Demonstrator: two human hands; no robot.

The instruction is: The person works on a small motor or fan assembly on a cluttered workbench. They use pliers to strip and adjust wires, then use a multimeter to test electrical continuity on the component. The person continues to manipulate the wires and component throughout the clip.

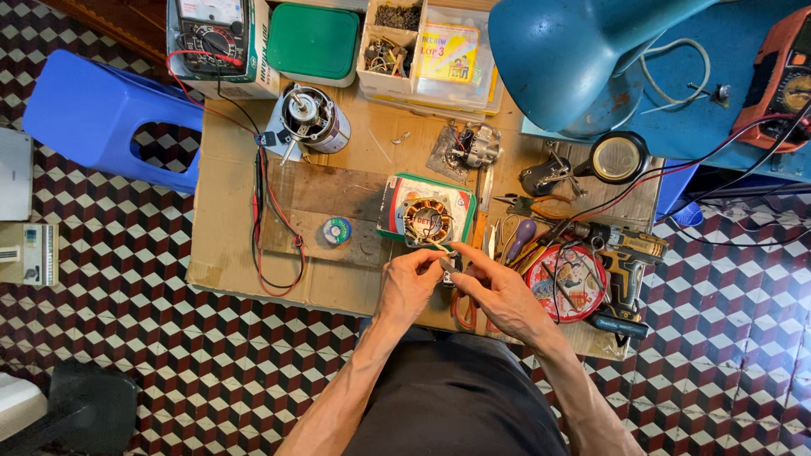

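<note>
A motor stator (pixel 427 219) with copper windings rests on a small green and white box (pixel 395 201) on the cardboard-covered work surface (pixel 228 245). Thin wires run from the stator toward my hands. My left hand (pixel 408 285) and my right hand (pixel 500 291) meet just below the stator, fingertips pinched together on a small part (pixel 449 265) at the wire ends. What exactly the part is I cannot tell, as the fingers hide most of it.
A fan motor (pixel 309 118), a multimeter (pixel 211 34) with red and black leads (pixel 262 211), a solder spool (pixel 336 230), pliers and screwdrivers (pixel 524 236), a cordless drill (pixel 621 270), a round tin (pixel 564 283), a magnifier (pixel 618 157), a blue lamp (pixel 566 59), a blue stool (pixel 101 114).
</note>
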